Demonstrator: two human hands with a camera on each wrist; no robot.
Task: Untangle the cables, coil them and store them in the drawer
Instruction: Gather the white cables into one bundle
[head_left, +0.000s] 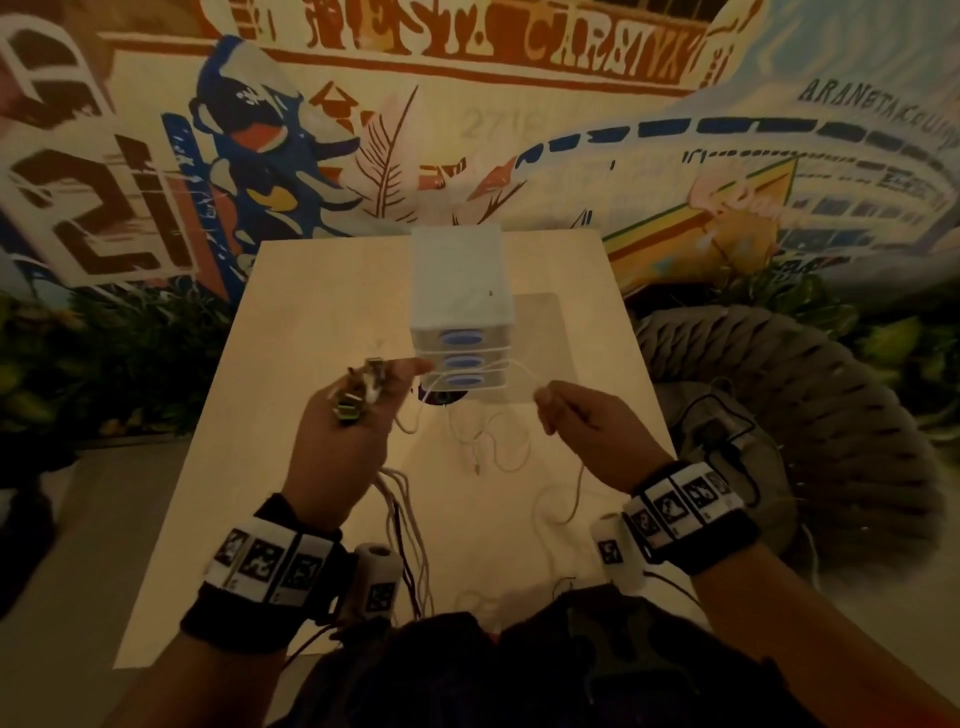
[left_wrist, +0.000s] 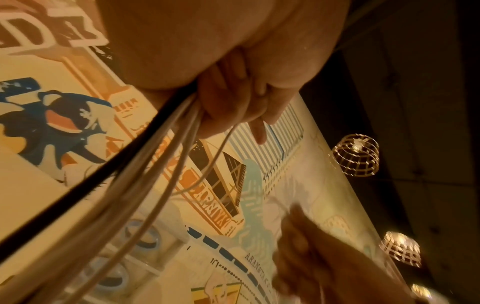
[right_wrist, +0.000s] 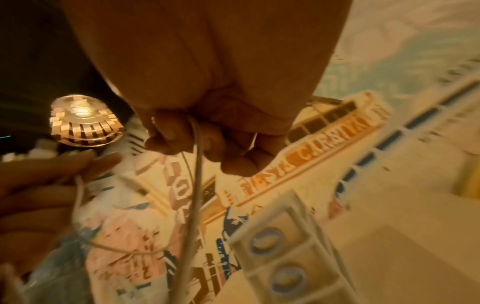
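Untangling underway: left hand (head_left: 343, 431) clutches bundle of thin white and black cables (left_wrist: 145, 164); right hand (head_left: 582, 426) pinches one white cable strand (right_wrist: 194, 185). Nothing coiled; small white three-drawer plastic unit (head_left: 462, 317) on pale wooden worktop (head_left: 311, 322) unopened.

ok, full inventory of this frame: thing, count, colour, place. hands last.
bundle of cables: several, mostly white with one black, plug ends sticking up from the left hand, strands hanging down past the near table edge
white cable: one, running from the bundle to the right hand, slack looping onto the table
drawer unit: one, white with three blue oval handles, far middle of the table, drawers look closed
table: one, light wood
woven chair: one, grey, right of the table, a black cable lying on it
mural: one, multicoloured, behind the table
left hand: grips the bundle
right hand: pinches the white cable
wristbands: two, black with printed markers
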